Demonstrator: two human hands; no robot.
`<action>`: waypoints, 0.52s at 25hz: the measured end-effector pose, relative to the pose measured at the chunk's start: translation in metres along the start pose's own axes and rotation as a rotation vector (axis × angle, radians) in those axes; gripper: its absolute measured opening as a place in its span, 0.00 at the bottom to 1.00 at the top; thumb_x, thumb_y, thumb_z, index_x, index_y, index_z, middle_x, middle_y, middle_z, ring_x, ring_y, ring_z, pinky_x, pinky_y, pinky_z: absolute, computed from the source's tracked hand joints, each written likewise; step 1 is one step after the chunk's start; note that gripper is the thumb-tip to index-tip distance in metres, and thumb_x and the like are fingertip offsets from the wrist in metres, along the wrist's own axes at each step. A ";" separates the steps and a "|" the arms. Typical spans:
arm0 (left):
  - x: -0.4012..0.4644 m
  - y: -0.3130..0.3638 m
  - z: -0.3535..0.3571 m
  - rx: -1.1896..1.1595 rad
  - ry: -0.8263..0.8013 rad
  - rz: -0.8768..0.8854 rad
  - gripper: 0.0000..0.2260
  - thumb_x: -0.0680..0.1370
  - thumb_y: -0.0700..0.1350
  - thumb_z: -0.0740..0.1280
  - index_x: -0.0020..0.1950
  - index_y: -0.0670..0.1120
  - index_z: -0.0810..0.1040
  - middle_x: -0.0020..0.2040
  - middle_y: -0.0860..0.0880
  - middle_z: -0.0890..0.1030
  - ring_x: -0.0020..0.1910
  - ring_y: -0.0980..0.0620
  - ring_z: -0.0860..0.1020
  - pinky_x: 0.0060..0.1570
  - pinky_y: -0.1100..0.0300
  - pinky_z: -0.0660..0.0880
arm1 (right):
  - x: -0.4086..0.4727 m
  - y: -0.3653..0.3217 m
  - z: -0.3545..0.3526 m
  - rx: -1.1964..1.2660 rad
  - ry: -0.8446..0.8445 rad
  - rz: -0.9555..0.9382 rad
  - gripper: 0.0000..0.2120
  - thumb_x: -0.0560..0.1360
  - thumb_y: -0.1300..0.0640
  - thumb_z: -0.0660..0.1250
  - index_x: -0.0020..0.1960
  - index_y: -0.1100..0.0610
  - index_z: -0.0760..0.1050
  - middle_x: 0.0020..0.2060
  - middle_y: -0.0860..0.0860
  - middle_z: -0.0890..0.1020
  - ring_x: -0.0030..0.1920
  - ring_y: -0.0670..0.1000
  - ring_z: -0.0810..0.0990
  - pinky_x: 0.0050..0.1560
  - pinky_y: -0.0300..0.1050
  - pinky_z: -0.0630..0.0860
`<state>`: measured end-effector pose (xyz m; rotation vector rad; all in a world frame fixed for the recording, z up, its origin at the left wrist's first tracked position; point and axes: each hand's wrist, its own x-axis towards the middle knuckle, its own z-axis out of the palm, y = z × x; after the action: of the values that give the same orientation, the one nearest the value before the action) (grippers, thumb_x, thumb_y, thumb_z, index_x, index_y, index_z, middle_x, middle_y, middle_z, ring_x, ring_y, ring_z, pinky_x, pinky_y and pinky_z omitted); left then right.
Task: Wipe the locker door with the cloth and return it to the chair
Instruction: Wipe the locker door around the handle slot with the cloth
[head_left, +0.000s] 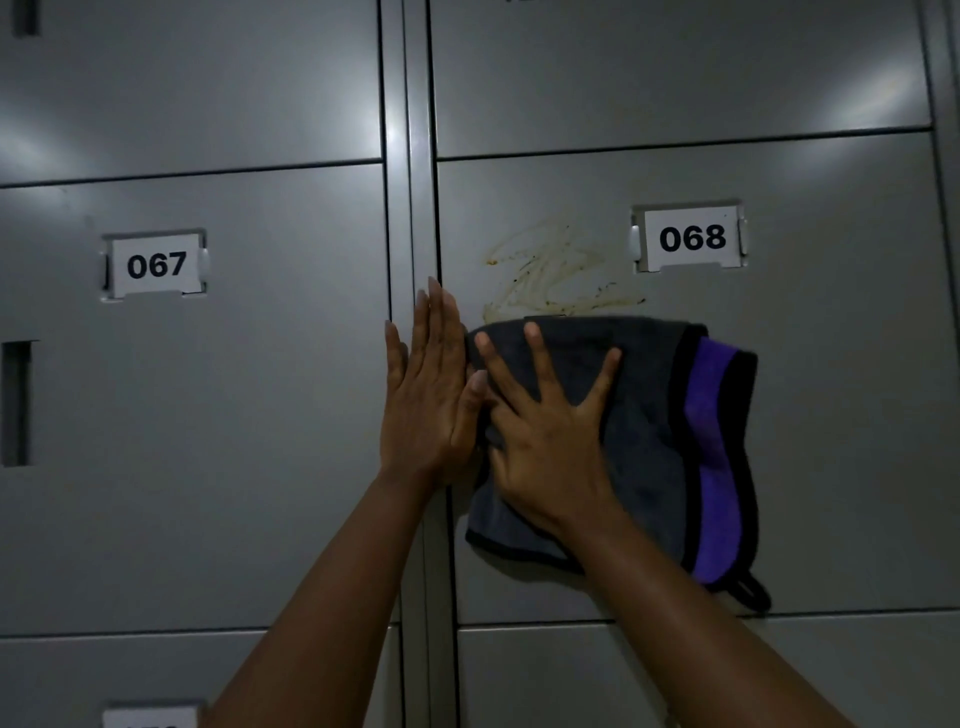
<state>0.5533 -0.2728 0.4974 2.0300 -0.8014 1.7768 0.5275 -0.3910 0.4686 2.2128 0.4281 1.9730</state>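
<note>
A grey metal locker door (831, 415) labelled 068 fills the right half of the view. A yellowish smeared stain (550, 275) marks it, left of the number tag. Just below the stain, a grey cloth (644, 426) with a purple and black edge lies flat against the door. My right hand (545, 436) presses on the cloth with fingers spread. My left hand (426, 395) rests flat and upright on the strip between the lockers, touching the cloth's left edge. The chair is out of view.
Locker 067 (156, 265) is on the left, with a dark vertical handle slot (15, 405) at its far left. More locker doors sit above and below. The number tag 068 (691, 236) sticks out slightly above the cloth.
</note>
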 end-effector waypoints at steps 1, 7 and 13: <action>0.000 0.001 0.000 -0.011 0.009 -0.010 0.32 0.78 0.60 0.34 0.74 0.38 0.43 0.75 0.43 0.43 0.75 0.51 0.41 0.72 0.56 0.31 | 0.010 0.005 -0.001 0.004 0.009 -0.025 0.28 0.71 0.49 0.53 0.71 0.48 0.60 0.74 0.47 0.60 0.74 0.57 0.49 0.62 0.75 0.32; 0.003 0.004 0.003 -0.004 0.027 -0.057 0.33 0.78 0.61 0.34 0.74 0.39 0.43 0.76 0.40 0.45 0.75 0.50 0.42 0.71 0.55 0.31 | 0.057 0.025 0.001 -0.097 0.064 -0.041 0.28 0.73 0.41 0.52 0.72 0.48 0.59 0.74 0.50 0.60 0.74 0.59 0.50 0.60 0.72 0.29; 0.007 0.008 0.005 0.147 0.026 -0.077 0.30 0.78 0.59 0.33 0.74 0.40 0.40 0.75 0.44 0.42 0.74 0.55 0.38 0.70 0.51 0.30 | 0.073 0.049 -0.006 -0.083 0.125 0.169 0.27 0.74 0.42 0.56 0.72 0.44 0.59 0.74 0.54 0.58 0.72 0.67 0.51 0.57 0.80 0.34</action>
<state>0.5527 -0.2839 0.5021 2.0942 -0.5922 1.8639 0.5340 -0.4158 0.5528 2.1467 0.1745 2.1790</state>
